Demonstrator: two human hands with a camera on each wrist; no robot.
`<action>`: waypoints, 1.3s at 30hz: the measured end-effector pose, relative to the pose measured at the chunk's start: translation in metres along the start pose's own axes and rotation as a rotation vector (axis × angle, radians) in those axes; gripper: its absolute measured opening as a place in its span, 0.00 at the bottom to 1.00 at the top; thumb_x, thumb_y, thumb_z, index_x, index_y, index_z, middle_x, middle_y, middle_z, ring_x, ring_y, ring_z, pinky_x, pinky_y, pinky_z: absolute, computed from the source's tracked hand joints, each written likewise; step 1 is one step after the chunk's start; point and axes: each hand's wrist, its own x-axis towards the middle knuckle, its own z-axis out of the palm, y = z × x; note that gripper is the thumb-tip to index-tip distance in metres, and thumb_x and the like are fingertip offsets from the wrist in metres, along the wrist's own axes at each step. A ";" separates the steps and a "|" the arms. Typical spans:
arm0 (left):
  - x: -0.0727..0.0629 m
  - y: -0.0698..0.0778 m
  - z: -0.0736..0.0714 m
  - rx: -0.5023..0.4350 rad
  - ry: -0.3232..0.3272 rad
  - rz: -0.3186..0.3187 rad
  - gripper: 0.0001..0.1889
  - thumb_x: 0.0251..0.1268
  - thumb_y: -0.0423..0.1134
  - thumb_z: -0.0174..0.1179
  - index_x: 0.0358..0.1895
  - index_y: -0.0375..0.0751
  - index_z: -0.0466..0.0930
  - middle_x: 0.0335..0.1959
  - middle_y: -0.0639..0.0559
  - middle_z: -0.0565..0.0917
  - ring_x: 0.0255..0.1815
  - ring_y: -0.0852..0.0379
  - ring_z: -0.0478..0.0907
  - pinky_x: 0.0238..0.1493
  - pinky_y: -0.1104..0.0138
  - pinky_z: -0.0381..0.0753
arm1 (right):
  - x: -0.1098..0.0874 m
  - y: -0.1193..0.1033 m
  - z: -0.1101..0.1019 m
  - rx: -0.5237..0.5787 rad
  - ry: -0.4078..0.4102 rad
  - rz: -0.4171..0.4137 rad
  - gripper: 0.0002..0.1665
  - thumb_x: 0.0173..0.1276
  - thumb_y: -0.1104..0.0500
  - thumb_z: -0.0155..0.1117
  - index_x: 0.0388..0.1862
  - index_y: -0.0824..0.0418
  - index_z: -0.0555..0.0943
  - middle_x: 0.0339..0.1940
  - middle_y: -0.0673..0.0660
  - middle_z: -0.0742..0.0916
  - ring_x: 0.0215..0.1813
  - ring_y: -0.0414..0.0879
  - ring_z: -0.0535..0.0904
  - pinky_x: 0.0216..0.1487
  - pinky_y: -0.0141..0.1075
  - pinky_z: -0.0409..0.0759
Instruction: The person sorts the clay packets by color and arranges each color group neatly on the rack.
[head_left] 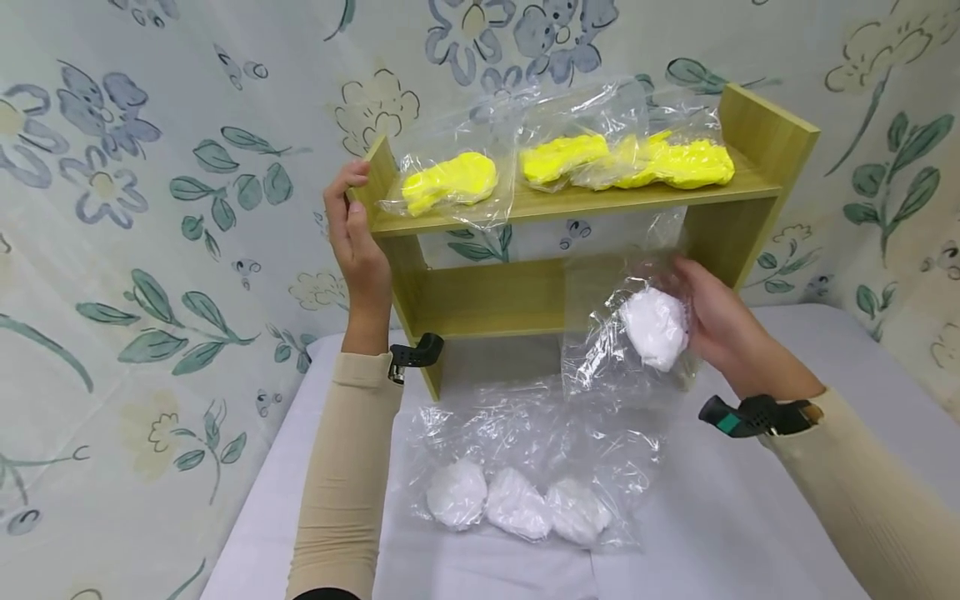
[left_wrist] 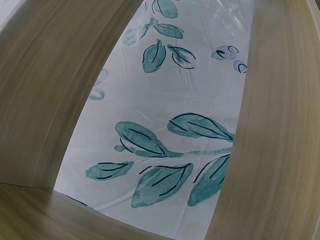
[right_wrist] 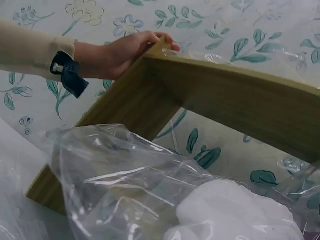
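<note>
A two-tier wooden shelf (head_left: pixel 480 296) stands on the white-covered table. My left hand (head_left: pixel 365 258) grips the top of its left side panel, fingers hooked over the edge, as the right wrist view also shows. My right hand (head_left: pixel 712 321) holds a clear plastic bag with a white lump (head_left: pixel 656 329) inside, in front of the lower tier at the right. That bag's white lump (right_wrist: pixel 230 212) fills the lower part of the right wrist view. Shelf boards (left_wrist: pixel 55 75) frame the left wrist view; neither hand's fingers show there.
On the top tier lie bagged yellow lumps (head_left: pixel 457 179), one at the left and others (head_left: pixel 675 162) toward the right. Three bagged white lumps (head_left: pixel 517 504) lie in a row on the table (head_left: pixel 517 575) before the shelf. A flowered cloth (head_left: pixel 187 250) hangs behind.
</note>
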 end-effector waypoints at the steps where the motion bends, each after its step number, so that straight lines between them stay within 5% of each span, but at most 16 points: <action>1: -0.001 0.000 0.000 -0.002 -0.001 -0.002 0.17 0.65 0.31 0.34 0.48 0.20 0.65 0.58 0.30 0.71 0.67 0.52 0.65 0.72 0.60 0.58 | 0.005 -0.001 -0.001 -0.025 0.015 0.008 0.20 0.76 0.44 0.45 0.59 0.52 0.65 0.50 0.47 0.79 0.48 0.40 0.78 0.46 0.32 0.80; 6: -0.001 -0.002 0.000 -0.010 -0.004 0.004 0.16 0.65 0.31 0.34 0.48 0.21 0.65 0.58 0.33 0.72 0.68 0.51 0.65 0.72 0.59 0.58 | 0.027 -0.006 -0.007 -0.086 0.037 0.083 0.21 0.75 0.43 0.45 0.51 0.57 0.71 0.42 0.49 0.81 0.39 0.41 0.80 0.38 0.33 0.81; 12: 0.000 -0.003 -0.001 -0.006 -0.012 0.008 0.15 0.65 0.32 0.34 0.48 0.27 0.67 0.58 0.32 0.72 0.67 0.51 0.65 0.72 0.59 0.58 | 0.051 -0.013 -0.009 -0.361 0.143 0.159 0.24 0.74 0.38 0.43 0.52 0.55 0.69 0.41 0.44 0.79 0.38 0.38 0.77 0.37 0.31 0.79; 20: -0.001 -0.001 -0.001 -0.004 -0.009 -0.011 0.16 0.65 0.32 0.34 0.48 0.28 0.68 0.59 0.32 0.72 0.67 0.52 0.65 0.72 0.60 0.58 | 0.079 -0.014 -0.011 -0.554 0.315 0.091 0.20 0.75 0.48 0.46 0.54 0.60 0.73 0.40 0.40 0.79 0.42 0.34 0.74 0.40 0.24 0.76; 28: -0.001 -0.001 0.000 -0.004 -0.006 -0.008 0.16 0.65 0.32 0.34 0.48 0.26 0.67 0.59 0.31 0.71 0.68 0.51 0.64 0.72 0.60 0.58 | 0.088 -0.017 -0.014 -0.661 0.455 0.021 0.15 0.66 0.52 0.56 0.42 0.62 0.71 0.40 0.51 0.73 0.41 0.44 0.69 0.38 0.28 0.74; 35: -0.001 -0.003 0.000 -0.006 -0.002 -0.007 0.16 0.64 0.32 0.34 0.48 0.23 0.66 0.59 0.30 0.71 0.68 0.46 0.64 0.72 0.60 0.57 | 0.089 -0.013 -0.023 -0.925 0.461 0.000 0.32 0.70 0.47 0.48 0.63 0.69 0.68 0.55 0.63 0.74 0.47 0.50 0.71 0.41 0.37 0.73; 39: -0.001 -0.003 0.001 -0.029 -0.001 0.002 0.17 0.64 0.31 0.34 0.48 0.19 0.64 0.58 0.30 0.71 0.68 0.44 0.63 0.72 0.59 0.57 | 0.089 -0.012 -0.025 -0.974 0.452 -0.012 0.36 0.69 0.49 0.46 0.69 0.71 0.61 0.60 0.70 0.72 0.48 0.54 0.71 0.39 0.38 0.74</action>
